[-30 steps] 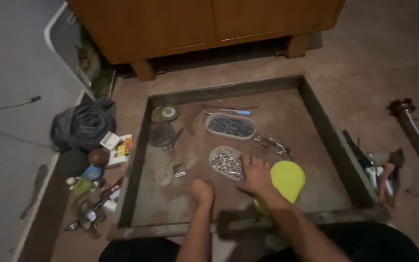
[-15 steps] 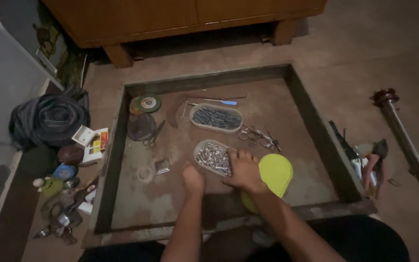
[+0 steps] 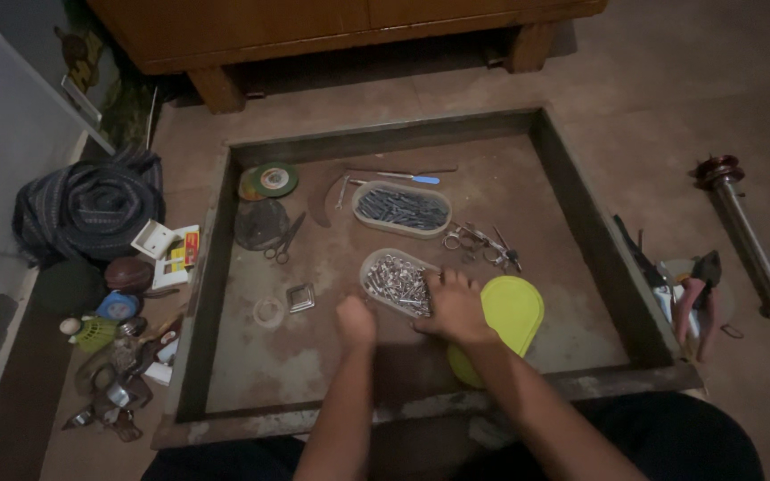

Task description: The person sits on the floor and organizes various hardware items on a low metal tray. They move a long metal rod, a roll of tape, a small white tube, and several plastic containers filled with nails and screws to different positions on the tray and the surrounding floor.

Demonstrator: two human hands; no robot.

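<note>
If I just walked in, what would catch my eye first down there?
Probably the bright lime-green lid in the shallow square tray on the floor, beside the right hand, which rests on a clear tub of shiny screws. The left hand is a closed fist just left of that tub. A second tub of darker nails sits farther back.

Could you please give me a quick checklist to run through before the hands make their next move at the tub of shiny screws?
1. Right hand reaches the near screw tub: ok, fingers lie over its edge.
2. Left hand free: cannot tell, it is closed in a fist.
3. Tub uncovered: ok, the yellow-green lid lies beside it.
4. Far tub of dark screws out of the way: ok.
5. Scissors apart from both hands: ok.
</note>
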